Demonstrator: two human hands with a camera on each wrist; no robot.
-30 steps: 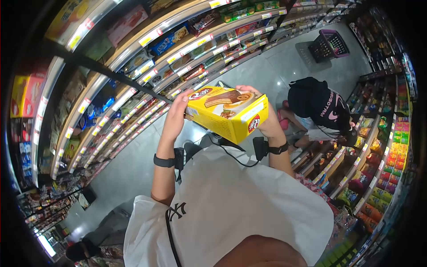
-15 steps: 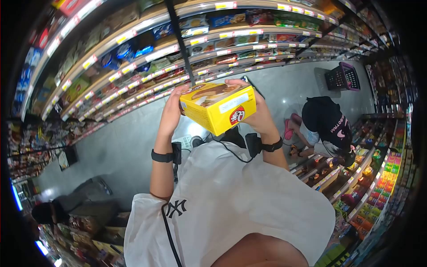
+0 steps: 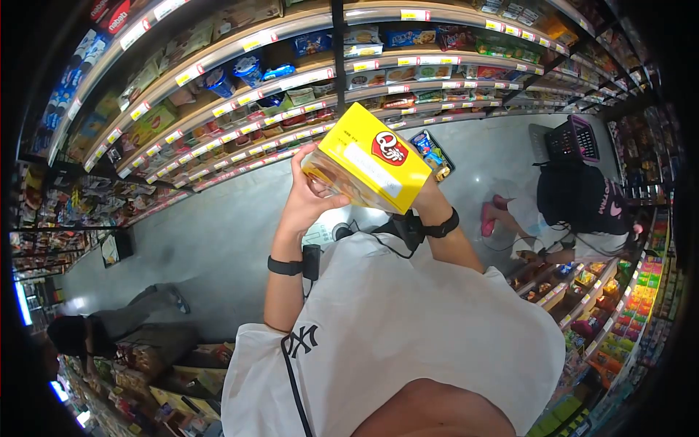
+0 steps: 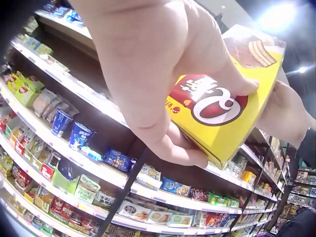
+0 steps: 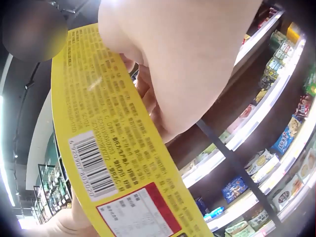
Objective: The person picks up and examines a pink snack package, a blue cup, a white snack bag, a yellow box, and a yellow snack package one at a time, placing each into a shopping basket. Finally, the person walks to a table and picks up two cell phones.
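A yellow snack box with a red and white logo is held up in front of the chest, tilted with one end panel facing up. My left hand grips its left end, thumb along the near edge. In the left wrist view that hand curls its fingers and thumb around the logo panel. My right hand holds the other end, mostly hidden behind the box in the head view. The right wrist view has the right hand at the edge of the barcode panel, its fingers curled behind the box.
Shelves of packaged snacks curve along the far side. A dark-rimmed container with colourful packs shows beyond the box. A crouching person is at right, near a purple-rimmed basket. Another person is at lower left.
The box has been turned so its logo end now faces up instead of the picture side. My left hand has shifted its hold, thumb now visible. The view has swung left.
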